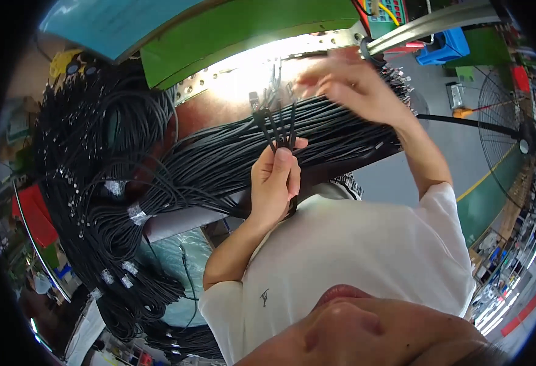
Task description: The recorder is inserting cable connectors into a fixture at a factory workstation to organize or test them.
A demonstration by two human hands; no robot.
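Observation:
My left hand (274, 177) is closed around a few black cables (274, 129), which stand up from the grip. Their pale metal connector ends fan out above it under bright light. To the right of those ends is my right hand (372, 91), raised, its fingers blurred by motion. Thumb and fingers look apart, and nothing can be made out between them. Beneath both hands a thick bundle of black cables (213, 155) lies across the bench, with many connector tips at its right end.
Coiled black cables (106, 116) are heaped at the left, some tied with clear bands. A green panel (249, 33) stands along the bench's back, below a blue sheet (109, 21). A black fan (524, 137) and blue stool (444, 47) stand at the right.

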